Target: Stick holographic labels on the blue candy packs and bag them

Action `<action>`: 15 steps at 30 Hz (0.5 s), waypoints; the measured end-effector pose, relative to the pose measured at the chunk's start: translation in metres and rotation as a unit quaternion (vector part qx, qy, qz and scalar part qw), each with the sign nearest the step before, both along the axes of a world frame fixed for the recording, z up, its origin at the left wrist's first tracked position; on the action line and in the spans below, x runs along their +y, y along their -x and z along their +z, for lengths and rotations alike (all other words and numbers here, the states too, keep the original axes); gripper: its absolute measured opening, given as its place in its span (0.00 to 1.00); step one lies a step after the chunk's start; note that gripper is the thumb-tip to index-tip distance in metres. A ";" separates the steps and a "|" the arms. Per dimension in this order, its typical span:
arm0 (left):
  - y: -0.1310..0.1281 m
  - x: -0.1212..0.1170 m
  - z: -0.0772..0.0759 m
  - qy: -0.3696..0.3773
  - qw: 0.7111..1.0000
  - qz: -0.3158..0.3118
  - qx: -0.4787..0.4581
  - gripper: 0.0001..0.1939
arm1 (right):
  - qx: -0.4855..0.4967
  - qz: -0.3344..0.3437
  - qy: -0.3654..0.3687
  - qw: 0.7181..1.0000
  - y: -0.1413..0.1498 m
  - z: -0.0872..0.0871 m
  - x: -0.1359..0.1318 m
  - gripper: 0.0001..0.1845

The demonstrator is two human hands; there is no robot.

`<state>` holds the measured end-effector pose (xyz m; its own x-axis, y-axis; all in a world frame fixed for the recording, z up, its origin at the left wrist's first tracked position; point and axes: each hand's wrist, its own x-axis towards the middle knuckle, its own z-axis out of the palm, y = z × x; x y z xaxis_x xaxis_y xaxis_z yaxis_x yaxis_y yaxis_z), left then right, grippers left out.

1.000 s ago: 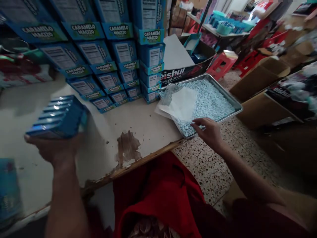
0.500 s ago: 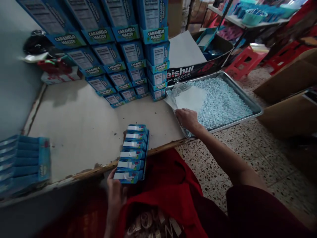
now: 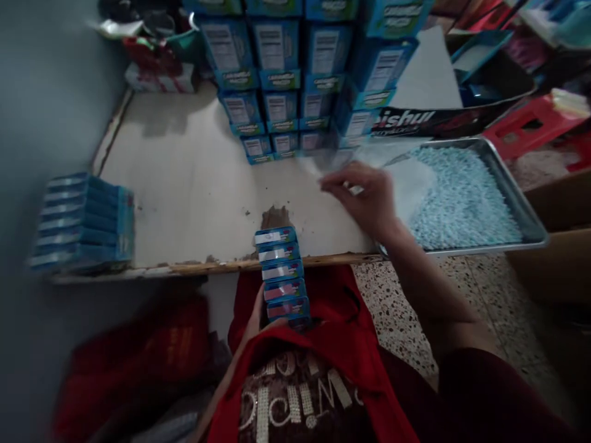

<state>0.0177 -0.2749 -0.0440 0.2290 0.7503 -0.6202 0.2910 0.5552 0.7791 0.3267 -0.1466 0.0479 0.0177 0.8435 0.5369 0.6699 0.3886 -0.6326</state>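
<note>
Blue pack (image 3: 281,271) in left hand (image 3: 257,320) by table (image 3: 194,203) front edge; right hand (image 3: 369,197) pinches clear film (image 3: 325,161). Probably film-handling step; next needs steady pack.

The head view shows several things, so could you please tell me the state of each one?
Left grip: holding a blue pack
Blue pack: in hand, lower end hidden
Right grip: pinching clear plastic
Clear plastic: raised, blurred
Metal tray: spread with pale blue pieces
White sheet: lying over part of the tray
Second pack: resting on the table
Blue boxes: stacked in columns
Black carton: open-topped
Table: worn, edge chipped
</note>
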 end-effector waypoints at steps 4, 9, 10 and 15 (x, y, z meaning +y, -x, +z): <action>0.027 0.016 0.003 0.036 0.994 -0.087 -0.063 0.53 | -0.204 0.136 0.084 0.966 0.064 -0.055 0.043 0.11; 0.067 0.075 0.017 -0.192 0.974 -0.050 0.106 0.24 | -0.332 0.166 0.167 0.913 0.090 -0.103 0.086 0.12; 0.066 0.094 0.017 -0.298 0.941 -0.023 0.161 0.19 | -0.338 0.170 0.165 0.911 0.091 -0.106 0.088 0.12; 0.032 0.198 -0.015 -0.645 0.711 -0.139 0.241 0.11 | -0.335 0.175 0.176 0.909 0.096 -0.105 0.087 0.11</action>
<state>-0.0147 -0.0770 -0.0592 0.4744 0.7335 0.4867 0.6563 -0.6632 0.3598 0.2305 -0.0599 -0.0573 -0.5168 0.8557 0.0248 0.8244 0.5053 -0.2549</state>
